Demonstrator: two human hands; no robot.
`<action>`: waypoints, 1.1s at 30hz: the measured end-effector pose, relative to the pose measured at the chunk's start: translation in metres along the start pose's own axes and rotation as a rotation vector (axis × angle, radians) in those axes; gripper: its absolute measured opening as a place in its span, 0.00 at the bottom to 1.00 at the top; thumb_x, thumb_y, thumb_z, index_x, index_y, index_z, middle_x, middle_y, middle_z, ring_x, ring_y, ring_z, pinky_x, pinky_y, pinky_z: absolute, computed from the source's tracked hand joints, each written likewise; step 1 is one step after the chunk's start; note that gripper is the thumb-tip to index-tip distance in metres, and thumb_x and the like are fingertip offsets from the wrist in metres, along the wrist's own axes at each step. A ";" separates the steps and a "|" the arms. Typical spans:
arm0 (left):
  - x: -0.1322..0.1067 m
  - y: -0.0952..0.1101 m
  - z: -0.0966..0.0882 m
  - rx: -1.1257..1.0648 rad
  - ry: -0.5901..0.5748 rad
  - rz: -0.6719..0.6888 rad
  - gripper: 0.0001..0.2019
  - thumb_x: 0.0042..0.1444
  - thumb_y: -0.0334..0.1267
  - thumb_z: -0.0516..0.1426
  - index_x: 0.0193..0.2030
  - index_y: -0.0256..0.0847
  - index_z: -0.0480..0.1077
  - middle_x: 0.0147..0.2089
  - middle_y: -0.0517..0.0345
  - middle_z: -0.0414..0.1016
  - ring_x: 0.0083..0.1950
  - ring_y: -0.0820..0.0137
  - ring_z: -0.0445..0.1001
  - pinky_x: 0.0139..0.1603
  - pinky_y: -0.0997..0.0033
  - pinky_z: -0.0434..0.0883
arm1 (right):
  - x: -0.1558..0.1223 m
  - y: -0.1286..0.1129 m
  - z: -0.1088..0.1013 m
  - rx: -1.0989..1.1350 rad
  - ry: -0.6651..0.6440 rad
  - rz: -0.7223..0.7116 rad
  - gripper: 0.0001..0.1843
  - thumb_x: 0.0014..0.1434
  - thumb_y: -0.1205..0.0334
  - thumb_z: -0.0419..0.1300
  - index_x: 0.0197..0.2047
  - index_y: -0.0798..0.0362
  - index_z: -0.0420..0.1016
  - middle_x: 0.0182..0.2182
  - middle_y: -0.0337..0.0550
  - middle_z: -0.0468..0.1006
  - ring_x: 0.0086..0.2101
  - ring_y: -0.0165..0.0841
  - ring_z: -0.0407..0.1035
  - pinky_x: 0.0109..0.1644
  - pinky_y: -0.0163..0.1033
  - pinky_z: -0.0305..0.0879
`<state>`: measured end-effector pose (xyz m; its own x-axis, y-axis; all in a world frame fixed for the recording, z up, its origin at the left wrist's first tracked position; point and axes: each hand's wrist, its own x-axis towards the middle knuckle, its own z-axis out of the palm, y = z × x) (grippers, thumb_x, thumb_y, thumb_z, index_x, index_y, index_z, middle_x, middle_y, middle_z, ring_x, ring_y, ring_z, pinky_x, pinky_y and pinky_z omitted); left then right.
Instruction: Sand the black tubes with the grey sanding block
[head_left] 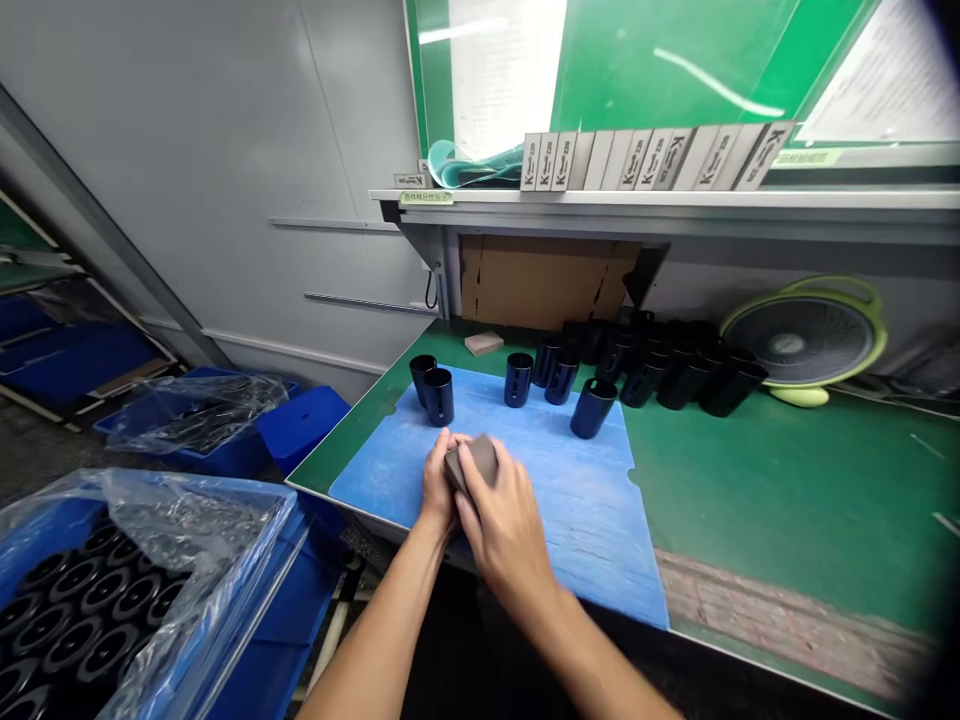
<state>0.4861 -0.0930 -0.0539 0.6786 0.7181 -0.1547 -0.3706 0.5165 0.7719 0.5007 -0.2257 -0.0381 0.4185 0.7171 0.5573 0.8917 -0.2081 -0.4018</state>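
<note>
Above the front of a blue mat (592, 510), my two hands are together. My right hand (506, 520) grips a grey-brown sanding sponge (480, 462), slightly blurred, with the thumb along its near side. Just behind the sponge, my left hand (437, 480) is closed; whatever it holds is hidden by the sponge and my right hand. Beyond my hands, two dark glossy cylinders, one of them a black tube (439, 398), stand at the mat's left. More upright cylinders (518, 380) stand along its far edge, and a single one (594, 408) stands nearer on the right.
Many dark cylinders (679, 380) crowd the green table (765, 470) at the back right, before a fan (806, 335). A loose sponge block (484, 343) lies behind the mat. Labelled sponges (637, 160) line the shelf above. A plastic-lined blue crate (255, 600) holds black parts at lower left.
</note>
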 end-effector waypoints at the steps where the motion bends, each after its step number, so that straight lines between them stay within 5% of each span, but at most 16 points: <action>1: 0.000 0.000 0.000 0.017 -0.036 -0.010 0.21 0.56 0.57 0.60 0.31 0.37 0.73 0.26 0.56 0.75 0.26 0.69 0.73 0.32 0.69 0.70 | -0.005 0.000 -0.001 -0.002 0.005 0.001 0.34 0.69 0.65 0.51 0.76 0.44 0.50 0.70 0.56 0.51 0.61 0.52 0.59 0.58 0.59 0.68; 3: -0.001 0.001 0.002 0.042 -0.079 -0.020 0.22 0.56 0.58 0.60 0.30 0.37 0.72 0.25 0.56 0.74 0.24 0.69 0.72 0.30 0.69 0.69 | -0.013 0.000 -0.002 -0.017 0.027 0.039 0.35 0.69 0.66 0.52 0.76 0.44 0.48 0.70 0.57 0.50 0.61 0.53 0.59 0.57 0.60 0.68; 7: -0.003 0.002 0.004 -0.022 0.026 0.039 0.19 0.53 0.54 0.64 0.28 0.38 0.71 0.26 0.58 0.74 0.26 0.71 0.72 0.32 0.71 0.70 | -0.020 0.002 -0.001 -0.006 0.012 0.051 0.34 0.70 0.63 0.52 0.76 0.44 0.50 0.69 0.57 0.54 0.59 0.51 0.61 0.58 0.59 0.67; 12: -0.004 0.000 0.004 0.002 -0.114 -0.056 0.21 0.58 0.57 0.58 0.31 0.37 0.72 0.25 0.56 0.74 0.24 0.69 0.72 0.28 0.70 0.70 | -0.028 0.005 0.002 -0.064 0.095 0.039 0.33 0.70 0.65 0.51 0.76 0.49 0.50 0.69 0.61 0.52 0.61 0.52 0.59 0.56 0.56 0.69; 16: -0.006 -0.002 0.003 -0.047 0.009 0.000 0.17 0.55 0.52 0.62 0.30 0.37 0.73 0.27 0.56 0.76 0.29 0.68 0.75 0.35 0.71 0.72 | -0.020 0.006 0.003 -0.043 0.086 0.017 0.31 0.71 0.64 0.51 0.74 0.52 0.54 0.67 0.64 0.55 0.59 0.53 0.62 0.57 0.59 0.68; 20: -0.003 -0.002 0.001 0.024 -0.116 -0.058 0.21 0.57 0.56 0.59 0.31 0.37 0.73 0.25 0.56 0.74 0.24 0.68 0.73 0.28 0.69 0.70 | -0.040 -0.003 0.006 -0.031 0.116 -0.038 0.33 0.69 0.68 0.52 0.75 0.49 0.52 0.70 0.61 0.51 0.63 0.53 0.58 0.57 0.58 0.69; 22: 0.000 -0.002 0.000 -0.006 -0.125 -0.056 0.20 0.57 0.55 0.58 0.31 0.37 0.73 0.25 0.56 0.75 0.24 0.67 0.73 0.29 0.68 0.70 | -0.028 -0.008 0.010 0.016 0.200 0.057 0.33 0.68 0.68 0.53 0.74 0.46 0.55 0.70 0.61 0.53 0.62 0.55 0.59 0.56 0.62 0.67; 24: 0.002 -0.003 0.000 -0.073 -0.074 -0.007 0.16 0.57 0.51 0.60 0.34 0.37 0.74 0.29 0.54 0.77 0.29 0.67 0.76 0.34 0.69 0.72 | 0.009 -0.009 0.008 0.236 0.096 0.091 0.30 0.67 0.66 0.56 0.70 0.44 0.63 0.68 0.57 0.58 0.62 0.55 0.59 0.61 0.67 0.62; 27: 0.000 -0.004 0.001 -0.093 -0.052 0.016 0.15 0.57 0.49 0.60 0.37 0.38 0.74 0.32 0.53 0.79 0.31 0.66 0.77 0.34 0.69 0.73 | 0.072 0.007 -0.016 0.350 0.095 0.123 0.28 0.68 0.59 0.57 0.70 0.47 0.64 0.64 0.53 0.65 0.62 0.47 0.62 0.66 0.59 0.60; 29: -0.004 -0.004 0.001 -0.033 -0.090 -0.021 0.18 0.59 0.54 0.58 0.34 0.38 0.73 0.28 0.54 0.76 0.27 0.65 0.76 0.29 0.68 0.72 | 0.087 0.029 -0.041 0.398 0.139 0.164 0.29 0.71 0.54 0.53 0.73 0.49 0.58 0.66 0.50 0.64 0.64 0.41 0.60 0.70 0.52 0.57; 33: -0.009 -0.001 0.002 0.019 -0.131 -0.061 0.22 0.60 0.58 0.55 0.32 0.38 0.71 0.26 0.54 0.74 0.24 0.65 0.74 0.24 0.68 0.71 | 0.034 0.065 -0.075 0.476 0.179 0.312 0.31 0.74 0.48 0.45 0.75 0.51 0.50 0.69 0.50 0.61 0.66 0.40 0.59 0.69 0.51 0.58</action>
<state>0.4812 -0.1007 -0.0522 0.7769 0.6179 -0.1210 -0.3149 0.5476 0.7752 0.5864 -0.2647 0.0095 0.7075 0.5382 0.4580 0.5644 -0.0403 -0.8245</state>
